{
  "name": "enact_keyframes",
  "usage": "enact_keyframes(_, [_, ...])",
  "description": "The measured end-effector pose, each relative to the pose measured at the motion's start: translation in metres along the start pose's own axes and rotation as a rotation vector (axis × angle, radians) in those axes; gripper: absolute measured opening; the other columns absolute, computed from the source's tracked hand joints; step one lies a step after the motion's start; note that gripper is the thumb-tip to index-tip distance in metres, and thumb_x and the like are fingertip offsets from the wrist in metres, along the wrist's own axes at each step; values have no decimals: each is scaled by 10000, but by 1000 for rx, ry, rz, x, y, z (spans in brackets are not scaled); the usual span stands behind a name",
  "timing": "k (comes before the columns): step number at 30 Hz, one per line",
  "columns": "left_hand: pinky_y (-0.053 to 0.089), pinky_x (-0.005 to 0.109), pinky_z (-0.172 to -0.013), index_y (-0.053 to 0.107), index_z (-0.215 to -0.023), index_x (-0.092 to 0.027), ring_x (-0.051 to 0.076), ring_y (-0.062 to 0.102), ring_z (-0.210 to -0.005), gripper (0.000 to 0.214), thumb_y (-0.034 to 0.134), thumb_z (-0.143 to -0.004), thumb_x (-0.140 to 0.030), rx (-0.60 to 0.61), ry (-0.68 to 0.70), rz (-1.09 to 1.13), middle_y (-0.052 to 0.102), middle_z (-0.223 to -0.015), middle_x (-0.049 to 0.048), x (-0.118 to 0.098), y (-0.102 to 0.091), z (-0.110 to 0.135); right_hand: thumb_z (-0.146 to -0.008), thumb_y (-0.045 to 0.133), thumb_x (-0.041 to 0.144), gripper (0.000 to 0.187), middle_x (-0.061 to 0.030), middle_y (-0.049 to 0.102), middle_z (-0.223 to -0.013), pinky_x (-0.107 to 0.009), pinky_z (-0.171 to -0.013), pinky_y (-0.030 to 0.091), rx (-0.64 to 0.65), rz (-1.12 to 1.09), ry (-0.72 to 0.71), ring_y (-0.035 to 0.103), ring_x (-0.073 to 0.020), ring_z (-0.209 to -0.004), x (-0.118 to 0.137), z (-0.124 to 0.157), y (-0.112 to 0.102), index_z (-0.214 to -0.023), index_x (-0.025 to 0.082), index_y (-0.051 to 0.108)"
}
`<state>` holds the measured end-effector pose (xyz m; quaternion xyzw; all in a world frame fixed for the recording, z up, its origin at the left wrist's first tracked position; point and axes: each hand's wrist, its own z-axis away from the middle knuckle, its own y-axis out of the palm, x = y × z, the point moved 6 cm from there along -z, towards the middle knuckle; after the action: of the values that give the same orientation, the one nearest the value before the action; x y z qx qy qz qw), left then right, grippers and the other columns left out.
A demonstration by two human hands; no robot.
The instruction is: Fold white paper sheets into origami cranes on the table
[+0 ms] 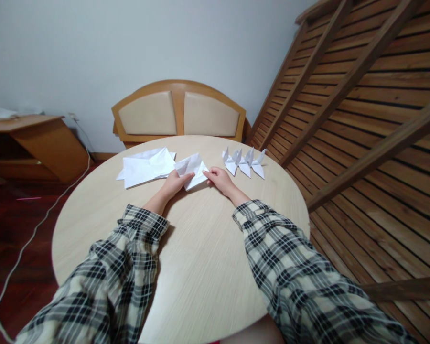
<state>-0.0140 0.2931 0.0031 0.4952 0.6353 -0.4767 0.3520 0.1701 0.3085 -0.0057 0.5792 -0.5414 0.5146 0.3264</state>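
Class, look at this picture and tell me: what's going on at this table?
A person in a checked shirt is folding white paper at a round table. The left hand and right hand both hold a partly folded paper lying on the tabletop. A pile of sheets lies to its left, and a few finished cranes stand in a row to its right.

Just right of the right hand stand white paper cranes. Left of the left hand lie loose paper sheets. Beyond both, a chair with 2 padded panels.
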Motion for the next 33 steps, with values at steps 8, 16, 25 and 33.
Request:
enact_keyframes(8, [524,325,-730,725,-1015,-120,221,657,-830,389,784,-682,-313,162,-68,89,730,-1028,150,0,10,4,-795,674,405,233,6,627,-766,-253,-635,436,77,-86,-76,540,-126,-683,5,-2,4,-812,180,618])
enact_keyframes(16, [507,308,-666,733,-958,-95,207,646,-757,364,797,-698,-341,213,-99,149,725,-943,158,4,13,5,-769,721,379,244,-44,737,-882,-288,-700,492,128,-139,-13,621,-158,-748,1,-2,4,-883,163,720])
enact_keyframes(25, [421,255,-536,685,-767,-105,145,571,-622,312,724,-771,-414,112,-97,162,683,-753,101,8,8,1,-762,731,367,266,-75,748,-920,-297,-729,509,166,-137,12,641,-164,-781,-3,-1,6,-901,140,734])
enact_keyframes(33, [379,253,-513,646,-747,-130,132,508,-571,343,648,-819,-465,56,-106,131,622,-670,45,6,5,1,-781,701,457,300,-59,730,-841,-311,-766,509,149,-120,4,646,-179,-797,-11,-7,6,-816,159,703])
